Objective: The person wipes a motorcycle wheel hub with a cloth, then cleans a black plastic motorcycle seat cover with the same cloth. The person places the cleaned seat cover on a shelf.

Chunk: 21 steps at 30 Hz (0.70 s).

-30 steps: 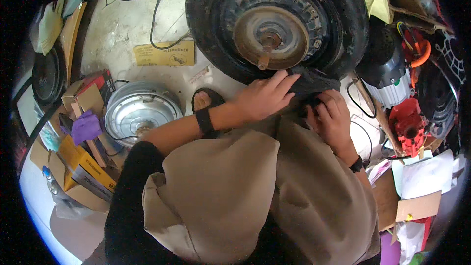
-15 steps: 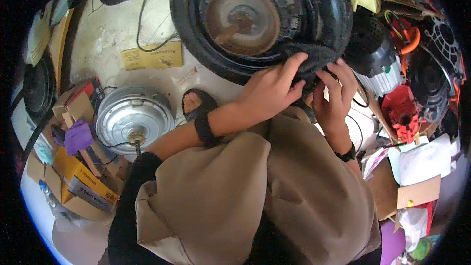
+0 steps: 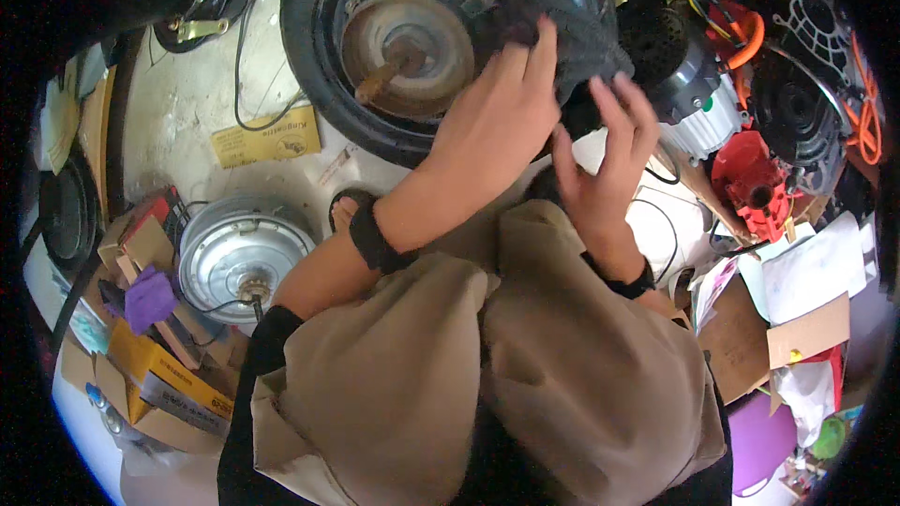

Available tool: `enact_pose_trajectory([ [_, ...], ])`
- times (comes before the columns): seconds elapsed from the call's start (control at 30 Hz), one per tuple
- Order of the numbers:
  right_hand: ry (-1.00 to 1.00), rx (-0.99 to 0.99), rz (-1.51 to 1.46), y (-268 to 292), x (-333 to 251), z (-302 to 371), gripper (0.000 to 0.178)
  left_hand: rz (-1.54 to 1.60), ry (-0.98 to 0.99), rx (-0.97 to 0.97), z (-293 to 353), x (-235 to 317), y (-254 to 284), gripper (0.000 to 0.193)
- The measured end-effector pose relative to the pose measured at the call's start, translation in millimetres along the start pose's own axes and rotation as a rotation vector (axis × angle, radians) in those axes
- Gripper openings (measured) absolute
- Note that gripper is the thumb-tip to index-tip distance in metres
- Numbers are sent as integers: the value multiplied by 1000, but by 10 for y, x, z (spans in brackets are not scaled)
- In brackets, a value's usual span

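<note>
1. A dark cloth (image 3: 583, 37) is lying bunched over the right side of a big black wheel (image 3: 314, 66). The wheel is sitting toward the far edge of the floor (image 3: 178, 122) in view.
2. The left hand (image 3: 497, 98) is reaching over the wheel and touching the cloth. Its fingers are partly hiding the cloth, so I cannot tell if it is gripping.
3. The right hand (image 3: 605, 164) is hovering just beside the cloth's near end, its fingers spread and blurry, with nothing showing in its grasp.
4. For good work, I am thinking the cloth should be folding into a thick pad, with fingers pressing flat and staying clear of the rusty axle (image 3: 380, 80).
5. A silver hub (image 3: 244, 267) is resting near the floor's left edge.
6. A yellow card (image 3: 267, 138) is lying between hub and wheel, showing dark printing and a small picture.
7. A yellow box (image 3: 150, 370) is standing by the left edge, wearing a grey label (image 3: 187, 405) with tiny writing.
</note>
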State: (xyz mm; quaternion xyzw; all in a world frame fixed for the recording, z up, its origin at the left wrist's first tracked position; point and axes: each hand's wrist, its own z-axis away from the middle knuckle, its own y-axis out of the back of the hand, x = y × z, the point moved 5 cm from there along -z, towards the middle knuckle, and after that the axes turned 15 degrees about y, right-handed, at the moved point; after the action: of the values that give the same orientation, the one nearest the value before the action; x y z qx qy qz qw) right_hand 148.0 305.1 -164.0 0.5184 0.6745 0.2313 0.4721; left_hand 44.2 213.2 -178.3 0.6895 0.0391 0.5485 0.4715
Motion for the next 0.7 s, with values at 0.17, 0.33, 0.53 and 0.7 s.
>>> enact_pose_trajectory([
  [0.17, -263, 83, -157, 83, 316, 348, 50, -150, -180, -175, 492, -70, -287, 47],
  [0.33, -191, -71, -21, 342, 217, -38, 32, 250, -46, -237, 491, -94, 10, 19],
  [0.53, -302, -115, -613, 367, 287, -36, 10, 262, -191, -145, 368, 185, 705, 27],
  [0.7, -671, -121, -923, 372, 45, -406, 41, -64, -233, -40, 283, 273, 1217, 39],
])
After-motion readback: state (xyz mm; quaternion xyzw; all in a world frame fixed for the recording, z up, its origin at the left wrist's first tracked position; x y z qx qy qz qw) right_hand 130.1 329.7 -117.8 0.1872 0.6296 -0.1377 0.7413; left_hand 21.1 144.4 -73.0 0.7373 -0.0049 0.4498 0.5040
